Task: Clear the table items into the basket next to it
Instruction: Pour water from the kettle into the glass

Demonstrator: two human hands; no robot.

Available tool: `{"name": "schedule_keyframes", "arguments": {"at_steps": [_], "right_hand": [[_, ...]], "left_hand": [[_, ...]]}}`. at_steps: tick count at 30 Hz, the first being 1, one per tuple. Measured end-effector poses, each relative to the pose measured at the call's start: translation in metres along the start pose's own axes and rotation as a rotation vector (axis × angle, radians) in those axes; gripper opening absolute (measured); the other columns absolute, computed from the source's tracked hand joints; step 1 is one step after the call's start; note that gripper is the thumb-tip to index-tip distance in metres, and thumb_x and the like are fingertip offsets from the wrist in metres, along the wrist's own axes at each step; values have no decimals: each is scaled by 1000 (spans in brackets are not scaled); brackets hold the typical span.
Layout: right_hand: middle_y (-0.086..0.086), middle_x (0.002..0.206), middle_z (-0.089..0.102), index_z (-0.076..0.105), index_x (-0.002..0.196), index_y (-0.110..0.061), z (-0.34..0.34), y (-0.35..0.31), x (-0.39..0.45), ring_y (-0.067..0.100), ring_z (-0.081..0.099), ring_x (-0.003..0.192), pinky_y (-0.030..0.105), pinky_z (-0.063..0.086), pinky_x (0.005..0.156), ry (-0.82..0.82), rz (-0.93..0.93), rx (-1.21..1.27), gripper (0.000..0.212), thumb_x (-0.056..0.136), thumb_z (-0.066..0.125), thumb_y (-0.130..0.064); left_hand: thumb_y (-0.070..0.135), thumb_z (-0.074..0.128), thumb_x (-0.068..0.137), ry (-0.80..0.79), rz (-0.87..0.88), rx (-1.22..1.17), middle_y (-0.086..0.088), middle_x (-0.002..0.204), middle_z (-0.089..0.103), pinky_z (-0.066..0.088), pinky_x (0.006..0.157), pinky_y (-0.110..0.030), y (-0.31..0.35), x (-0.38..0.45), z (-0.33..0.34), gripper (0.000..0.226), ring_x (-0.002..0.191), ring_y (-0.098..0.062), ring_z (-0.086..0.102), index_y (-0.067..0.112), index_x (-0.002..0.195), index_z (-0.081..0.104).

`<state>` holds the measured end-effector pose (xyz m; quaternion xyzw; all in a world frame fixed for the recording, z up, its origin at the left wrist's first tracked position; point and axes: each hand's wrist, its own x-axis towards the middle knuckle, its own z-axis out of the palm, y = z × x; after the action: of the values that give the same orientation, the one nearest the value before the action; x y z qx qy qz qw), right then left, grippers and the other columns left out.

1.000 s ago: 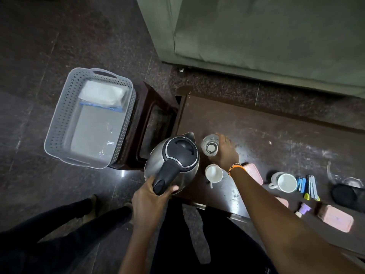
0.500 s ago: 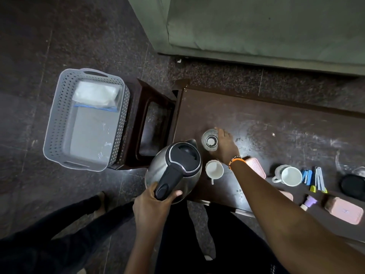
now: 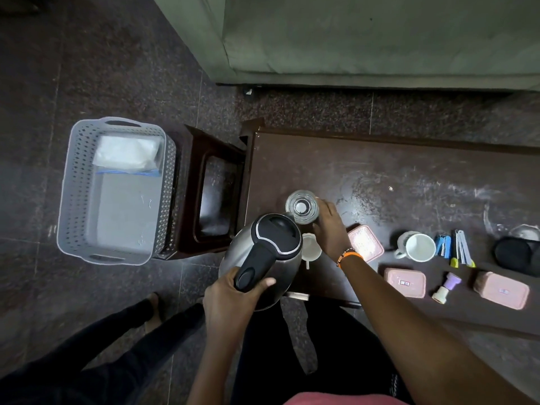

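Note:
My left hand (image 3: pixel 230 299) grips the black handle of a steel kettle (image 3: pixel 263 258) held over the table's left front corner. My right hand (image 3: pixel 330 229) wraps round a clear glass (image 3: pixel 301 206) near the left end of the dark table (image 3: pixel 409 176). A small white cup (image 3: pixel 312 248) sits partly hidden behind the kettle. The grey perforated basket (image 3: pixel 76 194) stands on the floor to the left, with a white plastic bag (image 3: pixel 128 152) inside.
A dark wooden stool (image 3: pixel 193 200) stands between basket and table. Three pink lidded boxes (image 3: pixel 404 282), a white mug (image 3: pixel 416 247), blue clips (image 3: pixel 442 245), a purple stopper (image 3: pixel 447 287) and a black round object (image 3: pixel 517 254) lie on the table's right. A green sofa (image 3: pixel 350 39) is behind.
The kettle has risen and shifted right, its spout now next to the glass. My right hand stays on the glass, which looks slightly raised.

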<state>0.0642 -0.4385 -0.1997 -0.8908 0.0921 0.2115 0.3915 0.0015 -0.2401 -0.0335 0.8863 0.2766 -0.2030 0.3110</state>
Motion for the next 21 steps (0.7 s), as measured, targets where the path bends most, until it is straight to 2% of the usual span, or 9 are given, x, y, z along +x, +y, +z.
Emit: {"name": "schedule_keyframes", "arguments": {"at_steps": [6,9,12,16,21], "right_hand": [[19,148,31,25,146,-3,3,2,-3,32,37,136,38,29,117,-15,53,-21,77,74,39,19],[18,148,32,26,146,-4,-2,1,-2,33,41,133,39,32,115,-26,37,-29,76,74,39,20],[13,148,33,27,146,-9,-8,1,-1,32,44,130,42,36,111,-57,38,-68,73,79,43,14],[9,147,37,26,147,-12,-14,0,1,31,47,127,44,44,103,-95,37,-160,66,86,48,3],[6,144,40,27,146,-14,-17,-4,4,32,53,119,44,51,92,-133,79,-253,70,85,59,-8]], "left_hand": [[56,78,54,-32,3,-1,6,59,65,46,62,-29,11,5,7,40,67,-12,61,22,64,61],[58,78,53,-45,-7,9,7,57,63,43,61,-29,13,8,9,40,66,-13,61,24,59,57],[63,74,49,-50,-6,-5,6,53,60,41,56,-28,15,10,9,46,62,-14,60,22,55,55],[66,73,48,-56,-10,3,9,50,55,41,58,-30,17,15,9,47,60,-17,56,25,52,51],[63,75,51,-63,17,43,9,51,55,37,57,-29,23,20,8,47,62,-19,56,24,51,49]]}}
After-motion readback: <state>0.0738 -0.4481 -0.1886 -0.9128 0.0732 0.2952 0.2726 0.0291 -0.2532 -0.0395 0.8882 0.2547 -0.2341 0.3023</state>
